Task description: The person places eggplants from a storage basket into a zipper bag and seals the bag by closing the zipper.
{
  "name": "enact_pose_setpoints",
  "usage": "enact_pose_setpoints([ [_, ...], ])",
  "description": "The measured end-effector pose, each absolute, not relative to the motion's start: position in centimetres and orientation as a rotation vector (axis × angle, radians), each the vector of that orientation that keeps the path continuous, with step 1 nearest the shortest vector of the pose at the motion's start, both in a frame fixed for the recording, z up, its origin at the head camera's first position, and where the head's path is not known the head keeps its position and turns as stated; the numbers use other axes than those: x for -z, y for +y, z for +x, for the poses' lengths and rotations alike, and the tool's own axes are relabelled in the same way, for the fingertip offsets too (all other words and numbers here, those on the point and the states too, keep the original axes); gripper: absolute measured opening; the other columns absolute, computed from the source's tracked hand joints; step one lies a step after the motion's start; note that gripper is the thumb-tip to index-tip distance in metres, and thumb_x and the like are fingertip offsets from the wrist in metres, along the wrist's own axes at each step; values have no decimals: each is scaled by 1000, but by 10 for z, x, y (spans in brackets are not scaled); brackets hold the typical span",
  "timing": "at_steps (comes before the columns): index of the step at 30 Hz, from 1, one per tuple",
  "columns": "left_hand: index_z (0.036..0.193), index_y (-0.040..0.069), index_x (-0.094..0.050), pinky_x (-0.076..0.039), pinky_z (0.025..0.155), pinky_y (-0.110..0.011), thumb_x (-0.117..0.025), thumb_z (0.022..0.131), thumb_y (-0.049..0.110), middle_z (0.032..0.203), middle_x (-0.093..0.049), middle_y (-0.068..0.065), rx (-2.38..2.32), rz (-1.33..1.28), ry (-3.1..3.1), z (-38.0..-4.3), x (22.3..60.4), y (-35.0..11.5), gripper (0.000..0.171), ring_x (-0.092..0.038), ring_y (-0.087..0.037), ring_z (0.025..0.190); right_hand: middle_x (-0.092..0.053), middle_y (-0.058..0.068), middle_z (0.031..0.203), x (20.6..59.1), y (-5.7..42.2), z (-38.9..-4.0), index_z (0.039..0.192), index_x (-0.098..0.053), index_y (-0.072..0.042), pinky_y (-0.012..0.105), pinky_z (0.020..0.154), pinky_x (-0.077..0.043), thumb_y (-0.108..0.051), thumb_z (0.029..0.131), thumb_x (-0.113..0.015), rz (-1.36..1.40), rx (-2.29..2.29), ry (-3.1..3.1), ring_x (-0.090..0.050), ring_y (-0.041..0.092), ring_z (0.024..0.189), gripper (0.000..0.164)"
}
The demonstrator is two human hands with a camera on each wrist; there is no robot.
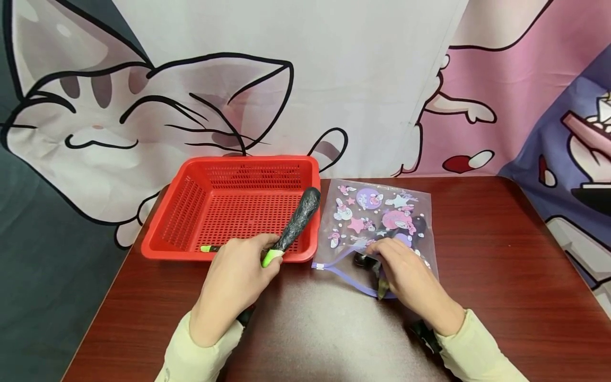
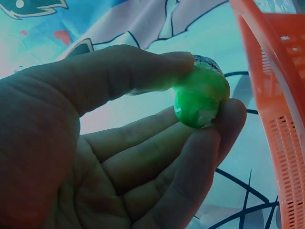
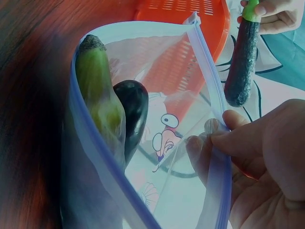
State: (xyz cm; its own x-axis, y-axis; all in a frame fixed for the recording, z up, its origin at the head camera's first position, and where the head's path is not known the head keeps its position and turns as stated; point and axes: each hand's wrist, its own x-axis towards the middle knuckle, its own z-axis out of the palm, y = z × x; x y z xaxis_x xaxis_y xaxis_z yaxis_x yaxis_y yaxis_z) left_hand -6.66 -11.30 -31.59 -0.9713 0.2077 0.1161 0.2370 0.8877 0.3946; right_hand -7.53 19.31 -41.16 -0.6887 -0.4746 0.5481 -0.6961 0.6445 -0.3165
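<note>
By the basket point(image 1: 176, 255), the left hand point(image 1: 238, 278) pinches the vegetable point(image 1: 298, 220) at its green end, a slack grip risking a drop; the bag point(image 1: 367, 220), pinched at its mouth's edge by the right hand point(image 1: 403, 273), could sag closed if released.

L hand point(image 1: 238, 273) is back-side up, w/ its wrist point(image 1: 206, 318) behind the fingers point(image 2: 190, 176) & a pale L sleeve point(image 1: 200, 350) behind that. Its thumb point(image 2: 143, 71) is almost straight & pinches from 1 side; the other fingers bend in to meet it, w/ the palm point(image 2: 90, 191) behind 'em. R hand point(image 1: 406, 273) is back-side up too, fingers bent, tips pinching close tog. R wrist point(image 1: 446, 313) is behind those fingers, then the pale R sleeve point(image 1: 477, 345). L & R fingers are apart.
</note>
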Motion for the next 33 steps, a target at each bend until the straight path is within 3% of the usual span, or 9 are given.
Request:
enact_pose_setpoints([
  [16, 104, 16, -76, -35, 51, -25, -87, 75, 14, 70, -60, 12, 657, -533, -2905, -51, 324, -96, 31, -41, -6, 55, -62, -2, 98, 412, 194, -75, 103, -62, -7, 32, 78, -49, 16, 84, -64, 914, -718, -2447, -56, 13, 87, 30],
  [21, 107, 18, -77, -34, 52, -25, -88, 75, 17, 66, -53, 17, 671, -569, -2921, -47, 326, -93, 34, -39, -4, 55, -63, -3, 99, 412, 193, -75, 103, -62, -7, 31, 77, -49, 16, 84, -64, 917, -726, -2438, -56, 13, 87, 30],
  [25, 88, 23, -73, -31, 49, -24, -88, 75, 20, 59, -41, 18, 672, -611, -2915, -46, 329, -91, 20, -35, -3, 53, -63, -3, 99, 412, 193, -75, 103, -63, -7, 32, 78, -49, 16, 84, -64, 914, -735, -2434, -58, 13, 88, 30],
  [28, 77, 25, -64, -31, 49, -24, -87, 74, 19, 57, -37, 16, 646, -634, -2909, -44, 329, -91, 24, -36, -3, 53, -64, -3, 99, 411, 193, -76, 103, -63, -7, 31, 79, -49, 16, 84, -64, 908, -737, -2437, -58, 13, 88, 30],
  [33, 91, 20, -75, -33, 51, -24, -86, 74, 15, 59, -44, 16, 628, -667, -2932, -41, 328, -91, 21, -40, -4, 55, -63, -3, 99, 411, 193, -75, 103, -63, -8, 31, 78, -49, 15, 84, -64, 896, -728, -2446, -57, 12, 88, 29],
])
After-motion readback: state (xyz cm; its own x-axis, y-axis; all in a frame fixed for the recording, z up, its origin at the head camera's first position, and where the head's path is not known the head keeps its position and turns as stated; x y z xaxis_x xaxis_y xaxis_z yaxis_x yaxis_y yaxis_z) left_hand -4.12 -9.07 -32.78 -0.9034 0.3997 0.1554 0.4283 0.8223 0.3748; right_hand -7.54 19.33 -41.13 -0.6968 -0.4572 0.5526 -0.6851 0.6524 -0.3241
